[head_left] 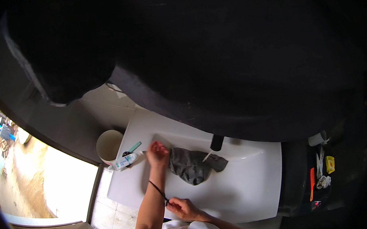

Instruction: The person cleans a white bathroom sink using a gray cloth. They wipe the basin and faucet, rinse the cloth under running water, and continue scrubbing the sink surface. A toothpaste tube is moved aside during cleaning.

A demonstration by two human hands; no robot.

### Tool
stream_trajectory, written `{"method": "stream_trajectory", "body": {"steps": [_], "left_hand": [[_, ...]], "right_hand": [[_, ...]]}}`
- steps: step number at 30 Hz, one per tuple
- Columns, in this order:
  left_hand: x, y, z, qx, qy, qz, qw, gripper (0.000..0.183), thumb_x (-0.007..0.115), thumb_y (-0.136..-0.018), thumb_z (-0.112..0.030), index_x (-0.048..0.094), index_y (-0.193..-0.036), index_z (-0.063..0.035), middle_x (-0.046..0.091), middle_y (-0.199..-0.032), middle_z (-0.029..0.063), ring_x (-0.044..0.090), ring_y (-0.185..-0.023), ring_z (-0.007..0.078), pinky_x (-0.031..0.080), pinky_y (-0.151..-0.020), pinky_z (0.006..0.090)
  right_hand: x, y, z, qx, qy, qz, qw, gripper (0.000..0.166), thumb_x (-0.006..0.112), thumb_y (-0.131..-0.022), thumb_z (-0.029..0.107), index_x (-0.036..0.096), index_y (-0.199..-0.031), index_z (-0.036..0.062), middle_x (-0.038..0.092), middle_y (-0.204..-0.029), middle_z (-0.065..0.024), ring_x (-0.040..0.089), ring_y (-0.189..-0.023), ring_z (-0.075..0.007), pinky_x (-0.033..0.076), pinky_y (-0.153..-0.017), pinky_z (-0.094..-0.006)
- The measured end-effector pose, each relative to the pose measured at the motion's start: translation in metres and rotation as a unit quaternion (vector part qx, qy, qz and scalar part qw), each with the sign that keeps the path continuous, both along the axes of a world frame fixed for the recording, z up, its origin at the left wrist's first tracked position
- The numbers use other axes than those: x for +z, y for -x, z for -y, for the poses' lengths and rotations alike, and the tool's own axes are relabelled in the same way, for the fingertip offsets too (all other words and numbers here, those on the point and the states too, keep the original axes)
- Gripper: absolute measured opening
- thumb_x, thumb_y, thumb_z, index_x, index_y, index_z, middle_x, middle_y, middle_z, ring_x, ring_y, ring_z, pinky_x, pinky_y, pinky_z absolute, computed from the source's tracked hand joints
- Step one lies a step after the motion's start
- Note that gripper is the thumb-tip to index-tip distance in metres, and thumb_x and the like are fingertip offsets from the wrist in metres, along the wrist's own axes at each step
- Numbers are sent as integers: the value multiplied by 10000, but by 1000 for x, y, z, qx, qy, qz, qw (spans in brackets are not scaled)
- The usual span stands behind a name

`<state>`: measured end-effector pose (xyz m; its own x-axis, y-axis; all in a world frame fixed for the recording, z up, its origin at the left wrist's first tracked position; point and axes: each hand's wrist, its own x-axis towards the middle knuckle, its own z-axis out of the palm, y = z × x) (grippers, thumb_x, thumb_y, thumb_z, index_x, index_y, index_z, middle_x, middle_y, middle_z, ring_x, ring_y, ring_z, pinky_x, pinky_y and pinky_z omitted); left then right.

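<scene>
My left arm reaches over a white washbasin [246,186]. My left hand [157,154] is over its left part, fingers curled in; nothing shows in it. A black cord band [156,188] circles my left forearm. My right hand [184,208] is at the basin's near edge, its fingertips pinching the end of that band. Just right of my left hand, a crumpled dark grey cloth [190,165] lies in the basin and looks wet. Above the cloth is a black faucet [217,142], with a thin pale streak like running water below its spout.
On the basin's left rim lie a toothpaste tube [124,161] and a teal-handled item [134,147]. A whitish bucket [109,145] stands beyond. At right, a dark surface holds an orange comb [312,183], a yellow packet [330,164] and a grey cup [317,138]. Dark fabric covers the upper view.
</scene>
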<state>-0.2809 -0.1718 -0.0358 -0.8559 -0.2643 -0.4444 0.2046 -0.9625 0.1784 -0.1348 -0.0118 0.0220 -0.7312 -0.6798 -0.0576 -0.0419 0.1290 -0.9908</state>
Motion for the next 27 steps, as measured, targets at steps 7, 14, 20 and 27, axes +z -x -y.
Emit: {"method": "stream_trajectory", "body": {"steps": [7, 14, 20, 27], "left_hand": [[-17, -6, -86, -98, 940, -166, 283, 108, 525, -669, -122, 449, -650, -47, 489, -674, 128, 536, -614, 281, 450, -499, 363], [14, 34, 23, -163, 479, 11, 862, 184, 463, -812, -201, 546, -877, -50, 550, -668, 38, 494, -520, 95, 396, -455, 221], [29, 45, 57, -22, -159, -276, 948, 152, 456, -817, -128, 552, -821, -10, 523, -721, 45, 451, -557, 80, 375, -456, 162], [36, 21, 33, -195, 91, -104, 971, 172, 454, -810, -172, 443, -660, -88, 510, -692, 28, 433, -543, 83, 354, -443, 181]], "right_hand": [[54, 36, 74, 72, -97, -327, 937, 77, 467, -710, 57, 420, -772, 55, 524, -504, -153, 554, -498, -322, 424, -430, -394], [15, -27, 24, -35, 14, -114, 993, 120, 537, -797, 130, 501, -876, 48, 563, -634, -30, 543, -548, -107, 421, -471, -238], [-35, -25, 10, 149, 180, 282, 931, 180, 442, -864, 239, 495, -873, 67, 485, -675, 24, 411, -572, -49, 338, -527, -179], [-32, 44, -33, 41, 21, 315, 948, 225, 505, -817, 193, 509, -1008, 73, 556, -802, -10, 516, -601, -60, 392, -554, -172]]}}
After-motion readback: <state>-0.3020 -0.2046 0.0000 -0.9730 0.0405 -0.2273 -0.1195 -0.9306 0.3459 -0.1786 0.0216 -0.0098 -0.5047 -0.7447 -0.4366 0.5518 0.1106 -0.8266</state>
